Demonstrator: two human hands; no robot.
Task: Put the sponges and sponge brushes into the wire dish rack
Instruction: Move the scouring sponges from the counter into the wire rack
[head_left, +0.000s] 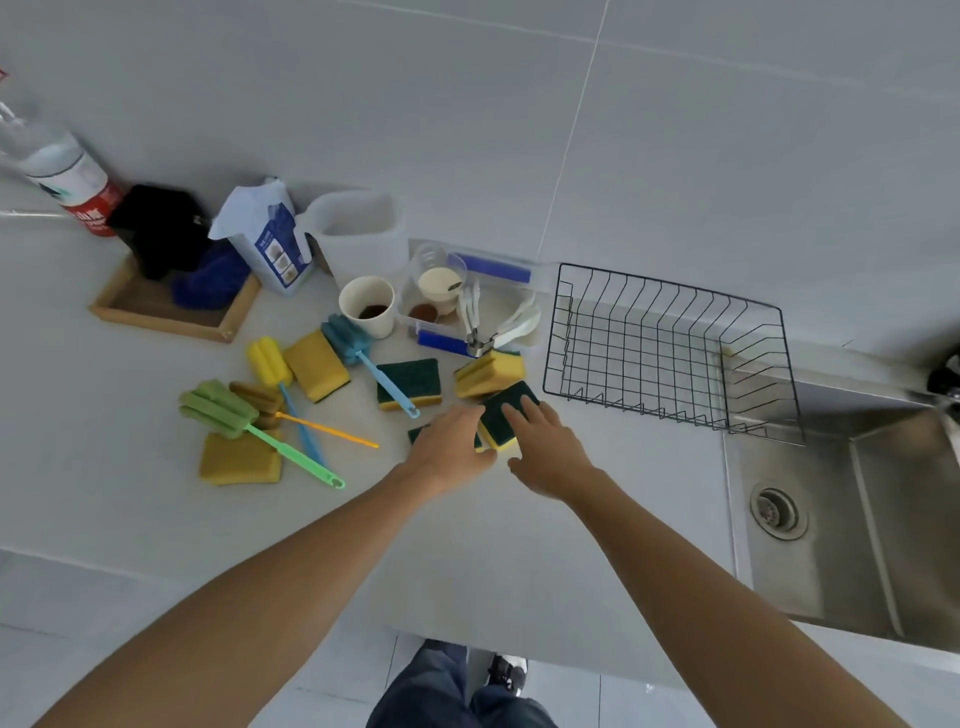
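On the pale countertop (156, 493), a green-handled sponge brush (228, 410) is seen lying over a yellow sponge (236, 462). A green-topped yellow sponge (501, 415) is gripped between the left hand (447, 457) and right hand (545, 452). The black wire dish rack (670, 353) stands nearby, beside the steel sink (857, 519).

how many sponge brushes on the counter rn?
4, all left of the hands: blue sponge brush by the paper cup, yellow sponge brush, brown sponge brush and green sponge brush clustered together. None visibly hidden.
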